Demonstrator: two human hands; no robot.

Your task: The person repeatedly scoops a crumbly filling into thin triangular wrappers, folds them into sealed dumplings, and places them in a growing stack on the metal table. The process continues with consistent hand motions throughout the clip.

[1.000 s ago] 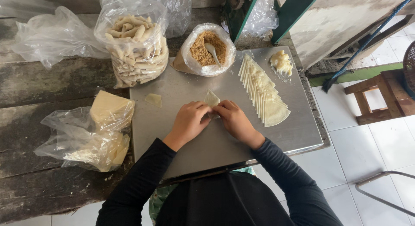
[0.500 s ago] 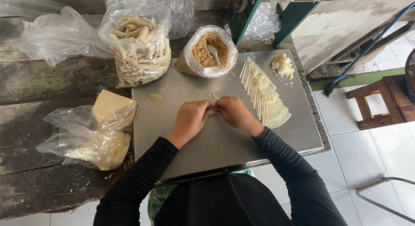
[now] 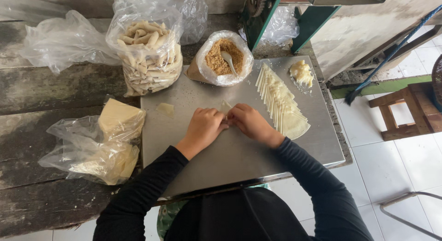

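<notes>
Wrapper: where did it lie, Inspector?

Inspector: The pale dough wrapper [image 3: 225, 105] lay near the middle of the metal tray [image 3: 239, 153], mostly hidden under the fingers, with one corner showing above them.

Clerk: And the hands?

Inspector: The left hand [image 3: 202, 126] and right hand [image 3: 248, 122] met over it, fingertips touching. Both sets of fingers were curled down and pinched on the wrapper.

Clerk: Any change from the earlier frames?

Inspector: A second before, the hands had sat slightly apart with more of the wrapper visible between them. They had since closed together. The wrapper's place on the tray was unchanged.

Clerk: Surroundings?

Inspector: A fanned row of flat wrappers [image 3: 282, 100] lay just right of the right hand. Beyond it sat a lump of pale paste [image 3: 301, 73]. A bag of brown crumb filling [image 3: 224, 56] with a spoon [image 3: 229, 61] stood behind the hands. A bag of finished rolls [image 3: 149, 56] stood at the tray's far left corner. A bagged stack of sheets [image 3: 110, 139] rested on the wooden bench [image 3: 46, 89], left of the tray.
</notes>
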